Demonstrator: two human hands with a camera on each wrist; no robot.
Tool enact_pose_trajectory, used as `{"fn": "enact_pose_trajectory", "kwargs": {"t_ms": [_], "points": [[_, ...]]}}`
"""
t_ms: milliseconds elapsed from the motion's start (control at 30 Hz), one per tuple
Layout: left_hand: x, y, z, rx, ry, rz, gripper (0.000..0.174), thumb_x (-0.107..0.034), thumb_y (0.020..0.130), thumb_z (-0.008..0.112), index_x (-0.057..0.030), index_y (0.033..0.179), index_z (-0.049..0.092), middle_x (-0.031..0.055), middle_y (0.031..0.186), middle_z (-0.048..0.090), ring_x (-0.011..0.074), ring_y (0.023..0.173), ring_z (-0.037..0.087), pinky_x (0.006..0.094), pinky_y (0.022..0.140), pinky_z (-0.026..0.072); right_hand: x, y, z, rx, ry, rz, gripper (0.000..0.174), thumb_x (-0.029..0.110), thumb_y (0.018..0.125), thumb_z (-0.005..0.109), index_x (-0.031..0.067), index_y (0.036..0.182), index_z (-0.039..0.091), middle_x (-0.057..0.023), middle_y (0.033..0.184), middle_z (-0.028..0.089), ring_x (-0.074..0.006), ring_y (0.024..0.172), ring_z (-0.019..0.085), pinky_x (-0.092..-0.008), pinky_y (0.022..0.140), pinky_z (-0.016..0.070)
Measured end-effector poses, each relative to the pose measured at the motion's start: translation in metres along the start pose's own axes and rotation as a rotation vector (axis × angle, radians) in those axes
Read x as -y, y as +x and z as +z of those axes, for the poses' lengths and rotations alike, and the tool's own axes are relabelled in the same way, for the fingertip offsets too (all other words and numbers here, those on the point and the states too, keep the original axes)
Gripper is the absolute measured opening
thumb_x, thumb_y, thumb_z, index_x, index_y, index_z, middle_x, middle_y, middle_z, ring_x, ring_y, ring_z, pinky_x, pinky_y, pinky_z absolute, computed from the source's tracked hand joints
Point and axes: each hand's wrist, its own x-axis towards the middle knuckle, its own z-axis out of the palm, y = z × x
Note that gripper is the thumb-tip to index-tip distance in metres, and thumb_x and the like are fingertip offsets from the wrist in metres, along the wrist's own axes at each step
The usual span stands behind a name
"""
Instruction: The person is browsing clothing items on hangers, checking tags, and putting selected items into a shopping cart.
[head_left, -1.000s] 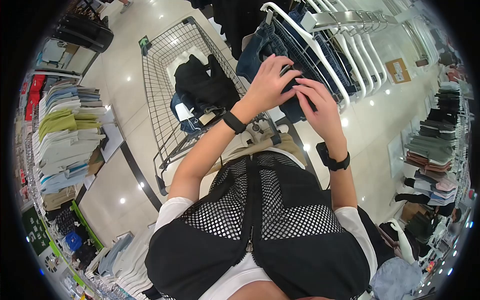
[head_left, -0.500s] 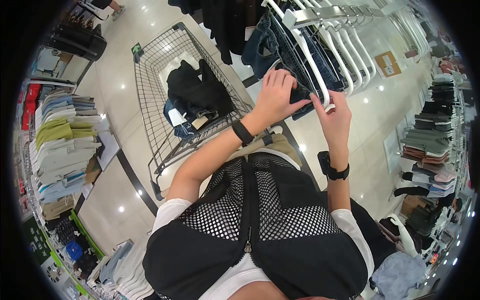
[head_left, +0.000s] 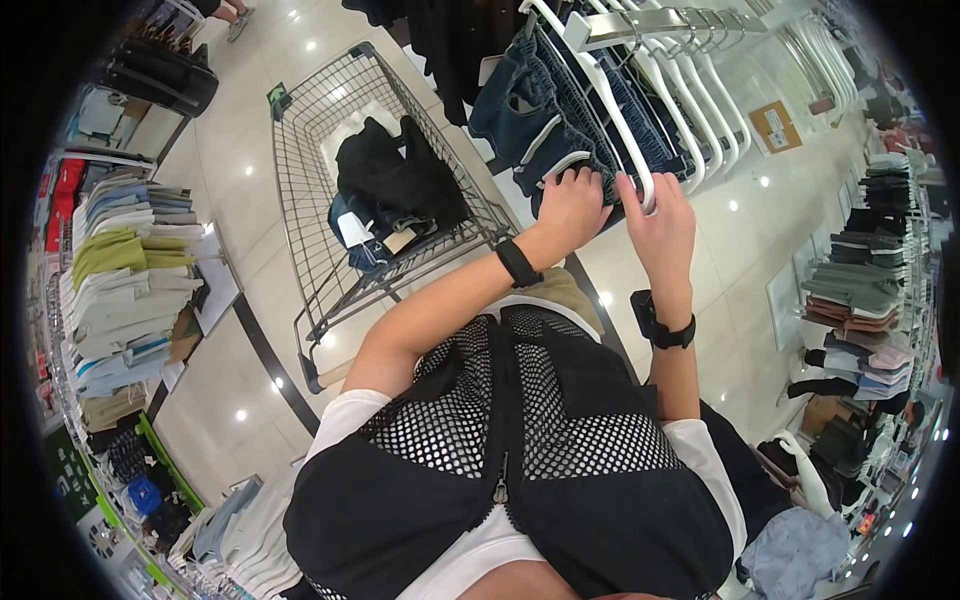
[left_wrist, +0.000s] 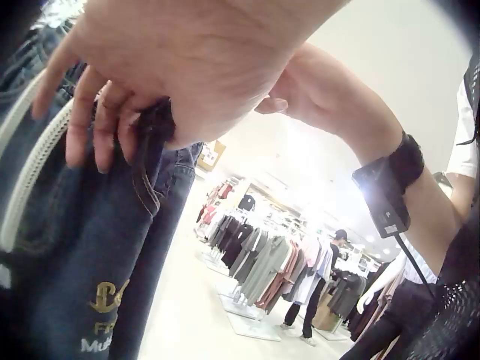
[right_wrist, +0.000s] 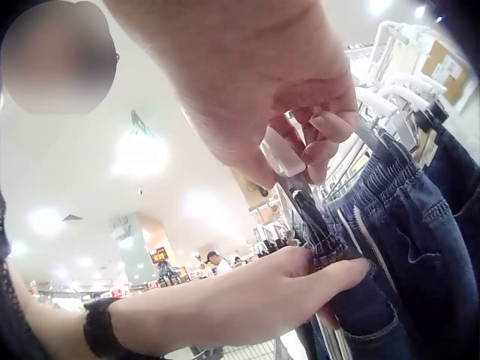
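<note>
Dark blue jeans point(head_left: 530, 110) with an elastic waist and white zip trim hang from a white hanger point(head_left: 612, 105) in front of me. My left hand point(head_left: 573, 213) grips the near side of their waistband, its thumb on one face and its fingers curled over the other in the wrist views. Close beside it, my right hand point(head_left: 663, 225) pinches the near end of the hanger. In the right wrist view a white clip point(right_wrist: 283, 154) shows between thumb and fingers, right above the waistband. Gold lettering point(left_wrist: 111, 296) marks the jeans' leg.
More white hangers point(head_left: 705, 110) with jeans line the metal rail point(head_left: 670, 30). At my left stands a wire shopping cart point(head_left: 300, 215) holding black clothes point(head_left: 400, 175) and jeans. Clothes racks point(head_left: 135, 265) run along both sides of the aisle. A person point(left_wrist: 319, 281) stands farther off.
My hands have moved from close together at the jeans' edge to the waistband and hanger end. The right now pinches the hanger; the left has shifted down and right, fingers curling over the denim.
</note>
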Motion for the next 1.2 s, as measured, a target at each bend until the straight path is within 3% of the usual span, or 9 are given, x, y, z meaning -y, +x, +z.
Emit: {"fn": "enact_pose_trajectory", "kwargs": {"t_ms": [467, 567, 633, 667, 767, 933, 1067, 1167, 1200], "points": [[0.029, -0.022, 0.019, 0.106, 0.03, -0.022, 0.028, -0.029, 0.091, 0.077, -0.0045, 0.102, 0.067, 0.0118, 0.095, 0.074, 0.0327, 0.092, 0.075, 0.0468, 0.08, 0.0582, -0.009, -0.003, -0.017, 0.068, 0.227, 0.125, 0.029, 0.027, 0.102, 0.076, 0.0004, 0.092, 0.073, -0.0086, 0.079, 0.062, -0.0216, 0.064, 0.056, -0.0374, 0.061, 0.0441], [0.035, -0.024, 0.017, 0.162, 0.046, -0.021, 0.026, -0.028, 0.093, 0.075, -0.0063, 0.106, 0.069, 0.0113, 0.097, 0.075, 0.0333, 0.092, 0.075, 0.0486, 0.08, 0.0577, -0.034, 0.004, -0.021, 0.139, 0.47, 0.23, 0.054, 0.047, 0.114, 0.053, -0.0004, 0.106, 0.077, -0.0089, 0.092, 0.073, -0.0192, 0.075, 0.062, -0.0356, 0.073, 0.0494], [0.04, -0.027, 0.015, 0.239, -0.016, -0.006, 0.026, -0.028, 0.094, 0.073, -0.009, 0.112, 0.071, 0.0102, 0.101, 0.076, 0.0345, 0.092, 0.075, 0.0499, 0.081, 0.0572, -0.045, 0.025, -0.029, 0.311, 0.946, 0.317, 0.084, 0.064, 0.116, 0.024, -0.0018, 0.123, 0.076, -0.0097, 0.11, 0.078, -0.0175, 0.089, 0.066, -0.0336, 0.087, 0.0517], [0.04, -0.028, 0.015, 0.239, -0.016, -0.005, 0.026, -0.028, 0.094, 0.073, -0.009, 0.112, 0.071, 0.0102, 0.101, 0.076, 0.0345, 0.092, 0.075, 0.0499, 0.081, 0.0572, -0.053, 0.025, -0.031, 0.369, 0.851, 0.266, 0.099, 0.071, 0.112, 0.009, -0.0017, 0.13, 0.073, -0.0105, 0.122, 0.076, -0.0193, 0.103, 0.068, -0.0338, 0.099, 0.0516], [0.04, -0.032, 0.01, 0.296, -0.029, 0.031, 0.029, -0.028, 0.095, 0.073, -0.0116, 0.118, 0.072, 0.0087, 0.105, 0.076, 0.0335, 0.097, 0.074, 0.0496, 0.085, 0.0562, -0.07, 0.047, -0.042, 0.461, 1.034, 0.394, 0.09, 0.064, 0.115, 0.016, -0.0043, 0.135, 0.071, -0.018, 0.133, 0.074, -0.023, 0.117, 0.069, -0.0379, 0.105, 0.0491], [0.038, -0.039, 0.002, 0.334, -0.012, 0.131, 0.035, -0.028, 0.095, 0.073, -0.0138, 0.127, 0.073, 0.0064, 0.114, 0.074, 0.0289, 0.108, 0.07, 0.0465, 0.092, 0.0527, -0.071, 0.066, -0.026, 0.766, 0.921, 0.306, 0.061, 0.036, 0.114, 0.054, 0.001, 0.163, 0.044, -0.0154, 0.165, 0.049, -0.0278, 0.145, 0.056, -0.0379, 0.12, 0.043], [0.039, -0.041, 0.006, 0.394, -0.048, 0.223, 0.037, -0.028, 0.095, 0.072, -0.0135, 0.13, 0.073, 0.0068, 0.12, 0.072, 0.0286, 0.114, 0.068, 0.0454, 0.097, 0.0503, -0.09, 0.091, 0.014, 0.773, 0.842, 0.362, 0.051, 0.023, 0.113, 0.058, 0.0084, 0.16, 0.048, -0.0061, 0.149, 0.063, -0.0155, 0.133, 0.062, -0.0279, 0.112, 0.0489], [0.04, -0.043, 0.015, 0.397, 0.032, 0.28, 0.037, -0.028, 0.095, 0.072, -0.0132, 0.129, 0.073, 0.0068, 0.12, 0.073, 0.0292, 0.115, 0.068, 0.045, 0.098, 0.0495, -0.079, 0.134, 0.05, 0.85, 0.808, 0.298, 0.059, 0.036, 0.112, 0.062, 0.0044, 0.16, 0.047, -0.013, 0.161, 0.054, -0.023, 0.14, 0.06, -0.0349, 0.115, 0.047], [0.041, -0.044, 0.017, 0.367, 0.031, 0.283, 0.037, -0.027, 0.096, 0.072, -0.0133, 0.13, 0.073, 0.0063, 0.12, 0.073, 0.0291, 0.115, 0.067, 0.045, 0.099, 0.0494, -0.077, 0.135, 0.052, 0.819, 0.878, 0.326, 0.054, 0.034, 0.11, 0.066, 0.0039, 0.154, 0.052, -0.0089, 0.143, 0.067, -0.018, 0.122, 0.069, -0.0303, 0.101, 0.0545]]}}
